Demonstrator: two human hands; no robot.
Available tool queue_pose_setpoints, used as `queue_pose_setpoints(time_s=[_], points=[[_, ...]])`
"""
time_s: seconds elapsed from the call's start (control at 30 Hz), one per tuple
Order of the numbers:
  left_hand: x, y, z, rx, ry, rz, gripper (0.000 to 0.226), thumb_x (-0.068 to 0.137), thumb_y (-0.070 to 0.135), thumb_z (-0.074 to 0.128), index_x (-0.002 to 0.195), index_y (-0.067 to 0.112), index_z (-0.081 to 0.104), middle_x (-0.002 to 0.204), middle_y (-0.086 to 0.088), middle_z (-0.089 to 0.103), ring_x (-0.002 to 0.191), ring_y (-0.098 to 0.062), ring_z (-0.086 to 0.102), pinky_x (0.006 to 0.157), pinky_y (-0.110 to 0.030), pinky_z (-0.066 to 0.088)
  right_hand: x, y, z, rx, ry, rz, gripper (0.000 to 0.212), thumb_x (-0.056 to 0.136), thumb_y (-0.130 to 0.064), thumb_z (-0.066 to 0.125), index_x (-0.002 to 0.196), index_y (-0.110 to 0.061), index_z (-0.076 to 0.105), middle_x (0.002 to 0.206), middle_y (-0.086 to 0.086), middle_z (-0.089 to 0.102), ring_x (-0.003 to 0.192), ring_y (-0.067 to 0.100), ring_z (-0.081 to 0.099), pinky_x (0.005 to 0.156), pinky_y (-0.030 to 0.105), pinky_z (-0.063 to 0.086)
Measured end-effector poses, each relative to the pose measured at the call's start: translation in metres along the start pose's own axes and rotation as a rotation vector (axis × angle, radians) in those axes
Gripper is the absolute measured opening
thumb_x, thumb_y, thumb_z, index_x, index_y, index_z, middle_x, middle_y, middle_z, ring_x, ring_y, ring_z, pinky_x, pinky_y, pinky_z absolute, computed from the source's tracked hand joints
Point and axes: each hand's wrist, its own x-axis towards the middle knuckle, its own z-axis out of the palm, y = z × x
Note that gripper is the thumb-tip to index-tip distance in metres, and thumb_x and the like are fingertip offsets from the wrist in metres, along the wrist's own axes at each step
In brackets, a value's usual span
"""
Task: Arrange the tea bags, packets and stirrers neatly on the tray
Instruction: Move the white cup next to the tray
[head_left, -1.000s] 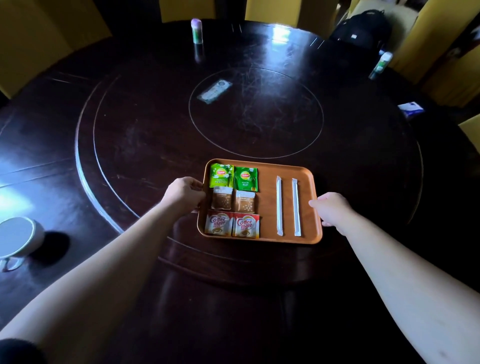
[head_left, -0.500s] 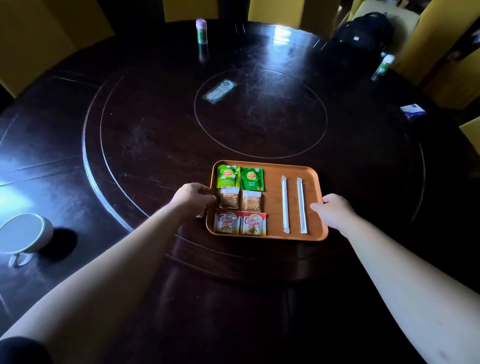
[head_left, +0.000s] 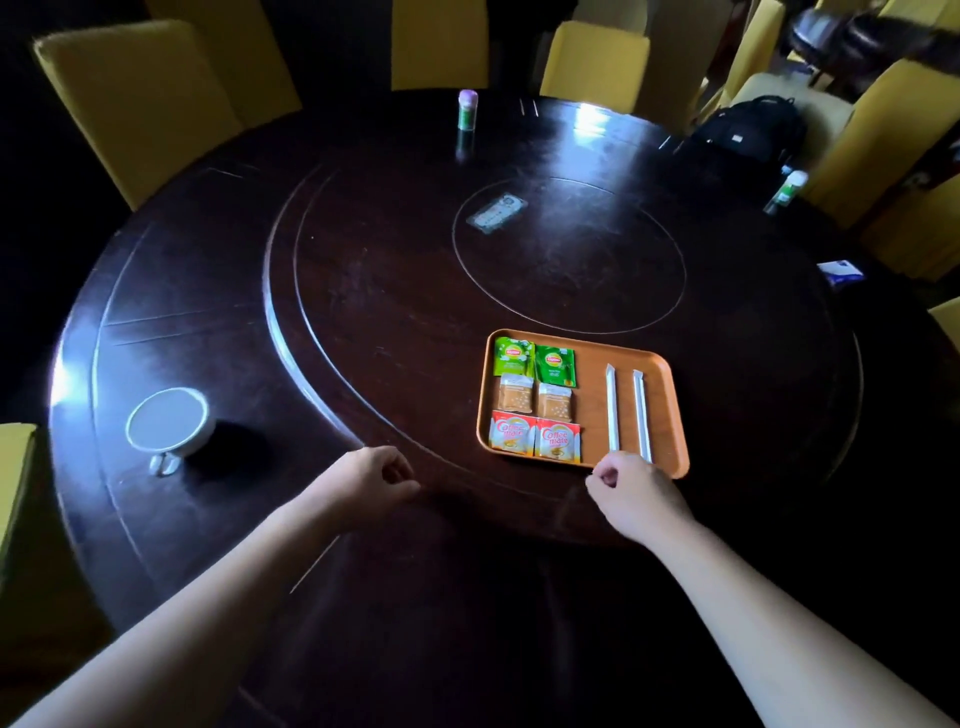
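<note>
An orange tray (head_left: 670, 415) lies on the dark round table. In its left half sit two green tea bags (head_left: 535, 358) at the far end, two brown sugar packets (head_left: 535, 397) in the middle and two red creamer packets (head_left: 535, 440) nearest me. Two wrapped white stirrers (head_left: 626, 410) lie side by side on the right half. My left hand (head_left: 371, 480) hovers well left of the tray, fingers curled, holding nothing. My right hand (head_left: 636, 493) is at the tray's near edge, fingers curled, empty.
A white cup (head_left: 169, 428) stands at the left. A flat packet (head_left: 496, 213) lies on the centre disc, a small bottle (head_left: 466, 109) at the far edge, another bottle (head_left: 787, 192) and a blue pack (head_left: 839, 271) at the right. Yellow chairs (head_left: 135, 98) ring the table.
Both hands have let go of the tray's sides and drawn back toward me. The view has shifted, so the tray now sits further right.
</note>
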Motion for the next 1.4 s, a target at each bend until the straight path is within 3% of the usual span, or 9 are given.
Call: queue_pose_setpoints(time_s=[0.1,0.23,0.3,0.5,0.67,0.87,1.0,1.13,1.4], points=[[-0.034,-0.049,-0.011,0.028,0.050,-0.059,0.015,0.078,0.041,0.073,0.085,0.029,0.068,0.077,0.012,0.070,0.075,-0.007,0.066,0.068,-0.024,0.048,-0.026,-0.036,0.026,-0.031,-0.036,-0.131,0.011,0.086,-0.036,0.061,0.082,-0.026,0.063,0.089,-0.006,0.064,0.085,0.020,0.061,0.074,0.034,0.052],[-0.067,-0.114,-0.033,0.058,0.122,-0.184,0.015,0.077,0.042,0.072,0.082,0.028,0.068,0.079,0.011,0.072,0.079,-0.012,0.068,0.068,-0.027,0.049,-0.044,-0.086,0.060,-0.123,-0.090,-0.294,0.014,0.088,-0.040,0.058,0.093,-0.027,0.062,0.093,-0.007,0.056,0.095,0.022,0.059,0.075,0.034,0.049],[-0.078,-0.143,-0.047,0.103,0.169,-0.229,0.016,0.077,0.042,0.072,0.082,0.028,0.067,0.083,0.009,0.073,0.085,-0.015,0.068,0.068,-0.026,0.044,-0.048,-0.111,0.075,-0.160,-0.109,-0.355,0.019,0.090,-0.041,0.057,0.102,-0.027,0.061,0.099,-0.005,0.055,0.101,0.023,0.057,0.080,0.036,0.049],[-0.088,-0.203,-0.089,-0.019,0.398,-0.428,0.031,0.072,0.057,0.070,0.077,0.026,0.063,0.076,0.006,0.071,0.079,-0.020,0.068,0.070,-0.034,0.055,-0.046,-0.180,0.108,-0.253,-0.109,-0.475,0.039,0.092,-0.037,0.056,0.129,-0.024,0.051,0.126,0.001,0.050,0.116,0.024,0.048,0.090,0.042,0.048],[-0.074,-0.219,-0.110,-0.108,0.476,-0.479,0.042,0.074,0.063,0.069,0.087,0.024,0.059,0.078,0.005,0.066,0.076,-0.019,0.062,0.064,-0.031,0.046,-0.035,-0.214,0.121,-0.367,-0.128,-0.487,0.044,0.092,-0.036,0.056,0.133,-0.023,0.046,0.133,0.003,0.045,0.121,0.026,0.044,0.094,0.044,0.047],[-0.049,-0.228,-0.108,-0.179,0.401,-0.479,0.039,0.074,0.065,0.065,0.077,0.026,0.064,0.078,0.009,0.070,0.081,-0.018,0.065,0.068,-0.032,0.048,-0.024,-0.226,0.128,-0.436,-0.131,-0.477,0.037,0.091,-0.034,0.056,0.125,-0.021,0.047,0.129,0.005,0.046,0.117,0.026,0.045,0.092,0.042,0.048],[-0.040,-0.223,-0.102,-0.219,0.437,-0.476,0.025,0.080,0.048,0.064,0.075,0.024,0.066,0.076,0.007,0.072,0.079,-0.020,0.067,0.068,-0.032,0.048,-0.020,-0.227,0.130,-0.425,-0.118,-0.478,0.034,0.092,-0.033,0.056,0.123,-0.023,0.046,0.127,0.003,0.045,0.116,0.025,0.045,0.090,0.040,0.048],[-0.035,-0.223,-0.096,-0.260,0.498,-0.472,0.026,0.083,0.040,0.065,0.070,0.018,0.065,0.067,0.005,0.070,0.071,-0.019,0.066,0.065,-0.032,0.048,-0.018,-0.225,0.131,-0.414,-0.089,-0.497,0.033,0.092,-0.034,0.056,0.122,-0.024,0.046,0.126,0.003,0.047,0.114,0.023,0.046,0.087,0.039,0.049],[-0.033,-0.218,-0.089,-0.323,0.563,-0.440,0.029,0.085,0.045,0.068,0.071,0.019,0.063,0.066,0.005,0.072,0.073,-0.018,0.068,0.077,-0.036,0.053,-0.018,-0.214,0.133,-0.401,-0.056,-0.549,0.037,0.091,-0.035,0.057,0.125,-0.024,0.047,0.126,0.002,0.048,0.114,0.024,0.046,0.090,0.041,0.049]])
